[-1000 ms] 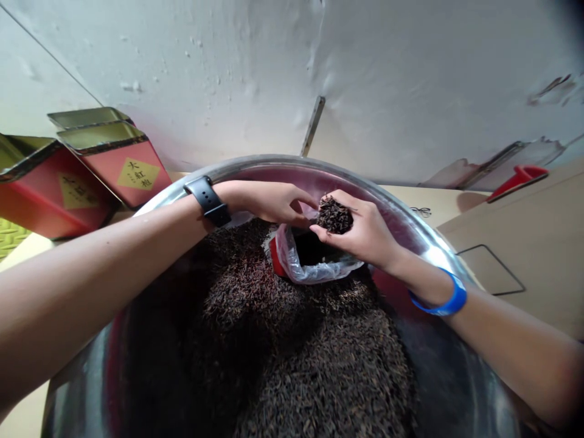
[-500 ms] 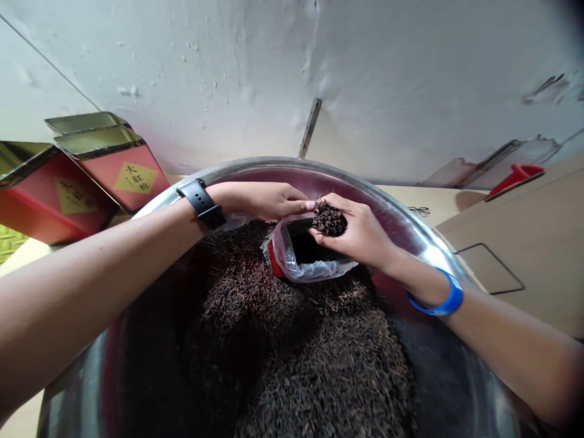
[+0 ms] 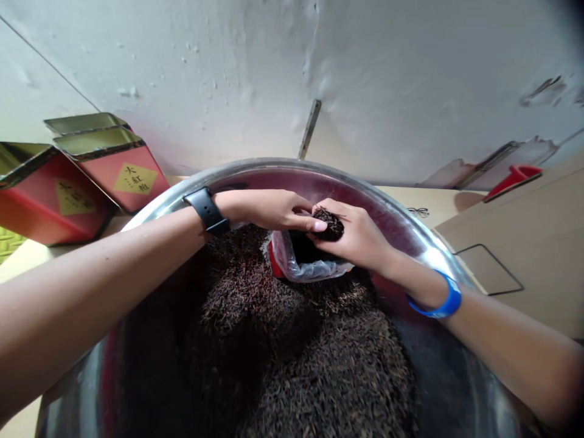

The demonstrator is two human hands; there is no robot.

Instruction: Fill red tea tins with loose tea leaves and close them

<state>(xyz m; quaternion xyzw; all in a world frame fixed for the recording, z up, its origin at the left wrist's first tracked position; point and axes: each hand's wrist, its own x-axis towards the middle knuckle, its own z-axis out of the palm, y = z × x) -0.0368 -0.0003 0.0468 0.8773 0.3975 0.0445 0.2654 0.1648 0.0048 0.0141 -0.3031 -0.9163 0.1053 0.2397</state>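
Observation:
My right hand (image 3: 360, 234) is closed round a handful of dark tea leaves (image 3: 332, 222), above the mouth of a red tin (image 3: 275, 258). My left hand (image 3: 280, 210) meets it from the left, its thumb pressed on the edge of that handful and its forefinger behind. A clear plastic bag (image 3: 314, 271) lines the tin and folds over its rim; the inside is dark. The tin stands in a heap of loose tea (image 3: 337, 359) inside a big round metal drum (image 3: 260, 163).
Red tins with yellow diamond labels stand open at the left, one tin (image 3: 123, 167) behind another (image 3: 59, 194). A red scoop-like object (image 3: 513, 181) and a thin wire handle (image 3: 502, 264) are at the right. A wall (image 3: 228, 79) rises behind the drum.
My left hand has moved slightly right and down, its thumb now over the handful of tea leaves. My right hand has stayed nearly in place above the tin.

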